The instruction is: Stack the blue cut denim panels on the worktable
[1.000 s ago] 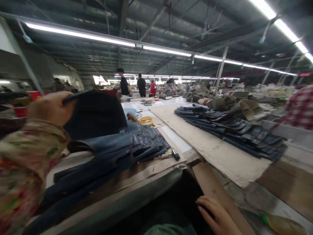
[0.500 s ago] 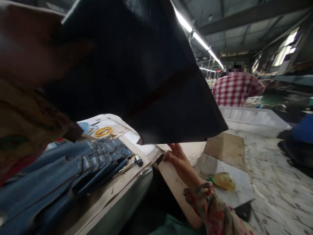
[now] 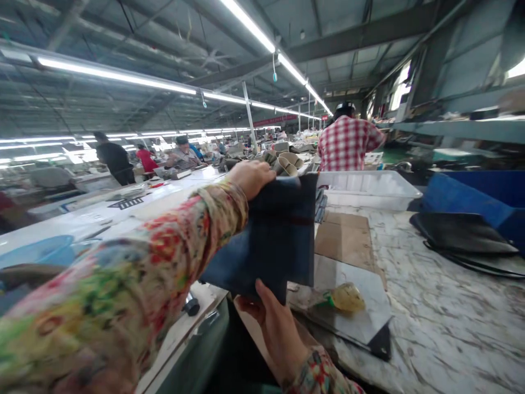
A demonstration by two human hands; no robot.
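Head view: left hand (image 3: 251,177) is clenched on the top edge of a dark denim piece (image 3: 274,235), held up in the air past the near corner of the worktable (image 3: 123,213). Right hand (image 3: 275,323) pinches the piece's lower corner, thumb on the cloth. Beyond it, a white plastic tray (image 3: 369,191) sits on the floor; its contents cannot be made out. At the table's left edge sits a blue basin (image 3: 36,250).
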